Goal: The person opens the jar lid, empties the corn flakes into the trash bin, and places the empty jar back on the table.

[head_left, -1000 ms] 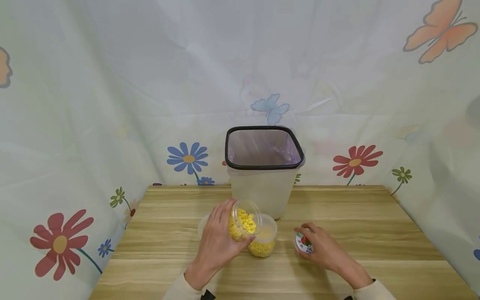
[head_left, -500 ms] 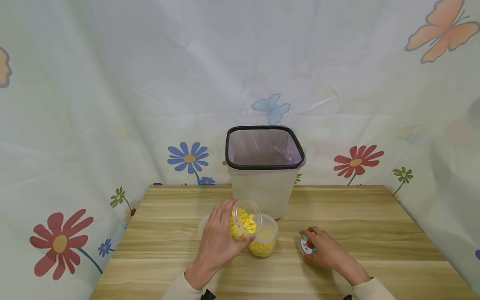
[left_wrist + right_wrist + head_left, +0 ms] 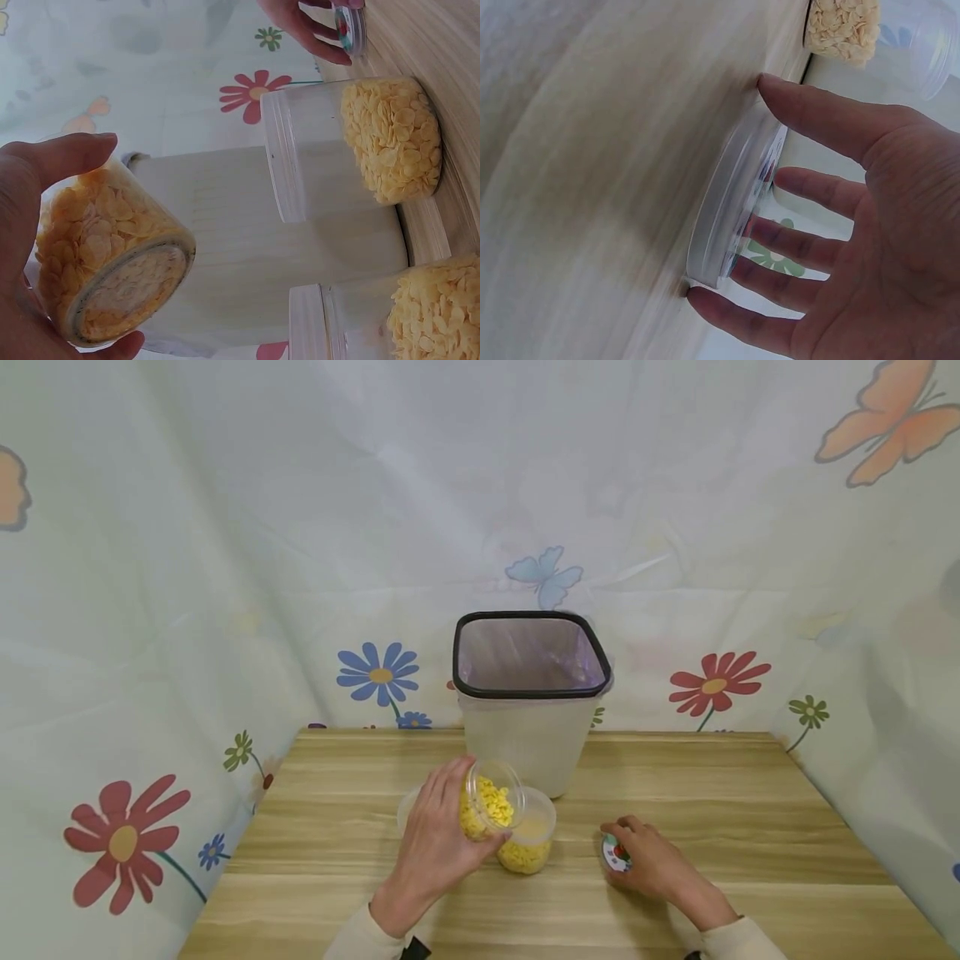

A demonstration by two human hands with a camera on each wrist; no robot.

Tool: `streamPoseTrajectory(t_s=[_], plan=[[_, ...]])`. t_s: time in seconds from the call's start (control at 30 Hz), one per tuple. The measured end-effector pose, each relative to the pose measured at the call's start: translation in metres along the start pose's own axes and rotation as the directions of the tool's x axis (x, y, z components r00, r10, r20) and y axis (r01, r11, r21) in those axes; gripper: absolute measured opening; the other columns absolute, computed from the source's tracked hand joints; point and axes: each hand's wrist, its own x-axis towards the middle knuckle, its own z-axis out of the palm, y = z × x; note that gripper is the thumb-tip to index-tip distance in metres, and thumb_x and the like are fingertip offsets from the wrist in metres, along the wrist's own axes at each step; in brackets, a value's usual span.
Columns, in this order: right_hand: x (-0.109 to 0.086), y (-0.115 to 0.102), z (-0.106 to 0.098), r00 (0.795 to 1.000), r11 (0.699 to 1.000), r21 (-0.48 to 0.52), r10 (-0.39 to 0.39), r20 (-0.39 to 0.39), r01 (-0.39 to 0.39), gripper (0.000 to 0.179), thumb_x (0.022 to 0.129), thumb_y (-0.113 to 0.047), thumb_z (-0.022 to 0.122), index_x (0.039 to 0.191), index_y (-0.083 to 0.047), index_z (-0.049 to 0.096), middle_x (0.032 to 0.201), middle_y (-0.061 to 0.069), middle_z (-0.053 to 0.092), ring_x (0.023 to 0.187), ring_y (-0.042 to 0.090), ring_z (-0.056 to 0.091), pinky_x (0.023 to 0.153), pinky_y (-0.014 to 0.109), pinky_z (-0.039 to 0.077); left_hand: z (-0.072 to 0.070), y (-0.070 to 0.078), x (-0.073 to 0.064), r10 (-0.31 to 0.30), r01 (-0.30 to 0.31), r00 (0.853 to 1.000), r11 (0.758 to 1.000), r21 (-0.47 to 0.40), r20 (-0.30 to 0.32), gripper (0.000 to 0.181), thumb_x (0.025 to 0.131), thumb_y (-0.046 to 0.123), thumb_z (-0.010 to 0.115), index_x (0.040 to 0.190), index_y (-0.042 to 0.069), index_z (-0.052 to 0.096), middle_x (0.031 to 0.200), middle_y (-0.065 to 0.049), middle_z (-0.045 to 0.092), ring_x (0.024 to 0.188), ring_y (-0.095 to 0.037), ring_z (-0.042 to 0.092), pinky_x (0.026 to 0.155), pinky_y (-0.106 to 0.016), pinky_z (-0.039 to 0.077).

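Note:
My left hand (image 3: 438, 847) grips a clear plastic jar (image 3: 112, 255) of yellow flakes, tilted with its mouth toward the right in the head view. The flakes stay inside it. Just beside and below stands a second clear jar (image 3: 527, 847), upright and partly filled with the same flakes; no lid shows on it. On the table at the right, my right hand (image 3: 652, 864) has its fingers spread over a round printed lid (image 3: 616, 853). In the right wrist view the thumb and little finger reach past the lid's edges, and the other fingers lie over its top.
Behind the jars stands a pale bin (image 3: 525, 735) with a black rim and a purplish liner. A third jar (image 3: 435, 315) of flakes, with a pale top, is mostly hidden behind my left hand in the head view. A flowered curtain (image 3: 375, 527) encloses the wooden table (image 3: 712, 793).
My right hand has moved slightly right with the printed lid, then stayed about there. The left hand and its tilted jar have hardly moved.

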Motion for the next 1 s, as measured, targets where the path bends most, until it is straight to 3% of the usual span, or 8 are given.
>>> streamPoseTrajectory(t_s=[0.27,0.43,0.6,1.0], plan=[[-0.004,-0.002,-0.002,1.0,0.999,0.032,-0.007,-0.007,0.007,0.07,0.073,-0.028,0.085,0.134,-0.007,0.057,0.137,0.023,0.051,0.117,0.044,0.054,0.084,0.055,0.053,-0.001,-0.001,-0.001,0.003,-0.003,1.0,1.0,0.006,-0.004,0.1,0.055,0.044,0.092,0.136,0.005,0.049,0.133,-0.008,0.057,0.122,-0.025,0.055,0.103,-0.041,0.048],[-0.009,-0.006,-0.006,0.995,0.999,0.022,-0.042,-0.09,0.044,0.064,0.08,-0.027,0.08,0.134,-0.007,0.056,0.14,0.027,0.049,0.124,0.049,0.05,0.089,0.06,0.051,-0.001,-0.001,0.002,0.019,-0.019,1.0,1.0,0.017,-0.009,0.099,0.056,0.046,0.091,0.136,0.004,0.05,0.131,-0.008,0.058,0.12,-0.024,0.056,0.102,-0.039,0.049],[-0.012,-0.012,-0.011,0.974,0.995,-0.022,-0.096,-0.203,0.094,0.061,0.082,-0.028,0.079,0.135,-0.009,0.055,0.141,0.024,0.051,0.126,0.047,0.051,0.092,0.062,0.049,-0.003,0.0,0.007,0.025,-0.025,1.0,0.999,0.022,-0.008,0.099,0.056,0.047,0.091,0.136,0.005,0.05,0.132,-0.007,0.058,0.12,-0.024,0.056,0.102,-0.039,0.049],[-0.017,-0.036,-0.029,0.918,0.975,-0.09,-0.22,-0.329,0.201,0.064,0.083,-0.033,0.078,0.138,-0.011,0.054,0.147,0.019,0.047,0.13,0.044,0.049,0.094,0.06,0.049,-0.006,-0.002,0.014,0.035,-0.034,0.999,0.999,0.023,-0.029,0.099,0.057,0.046,0.091,0.137,0.004,0.049,0.131,-0.007,0.058,0.119,-0.023,0.057,0.103,-0.039,0.049]])
